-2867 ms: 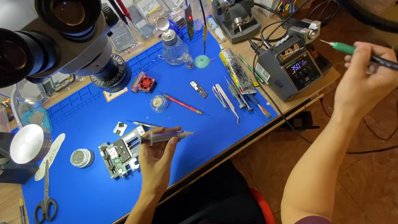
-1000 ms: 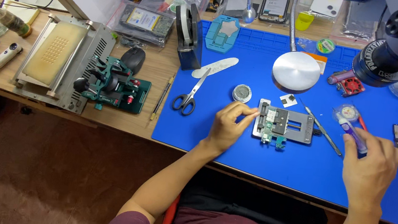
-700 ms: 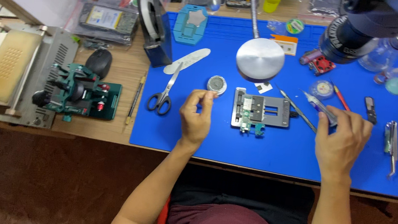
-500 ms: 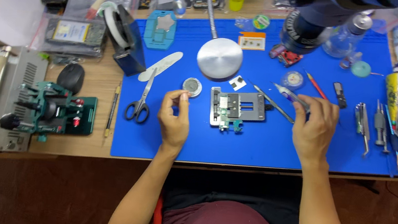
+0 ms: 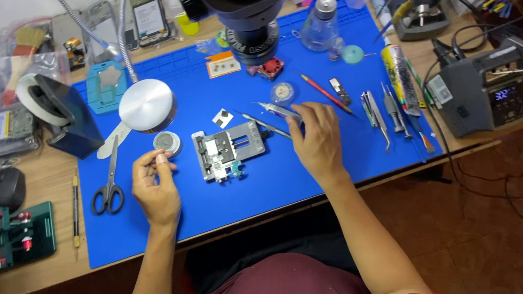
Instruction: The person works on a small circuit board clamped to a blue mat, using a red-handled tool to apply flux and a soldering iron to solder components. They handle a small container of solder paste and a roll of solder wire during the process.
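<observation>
My left hand rests on the blue mat, thumb and forefinger pinched together just below a small round tin. I see nothing between the fingers. My right hand is closed on silver tweezers, whose tips point left above a metal board holder with a small circuit board clamped in it. A second thin tool lies beside the holder's top right corner. A small white square part lies above the holder.
A microscope head hangs over the mat's far side. Round metal disc, scissors and tape dispenser are to the left. Hand tools, a glue tube and a soldering station are to the right.
The view has swung and tilted. Both hands stay beside the board holder, the left still pinched near the round tin, the right still holding its tool near the holder's right side.
</observation>
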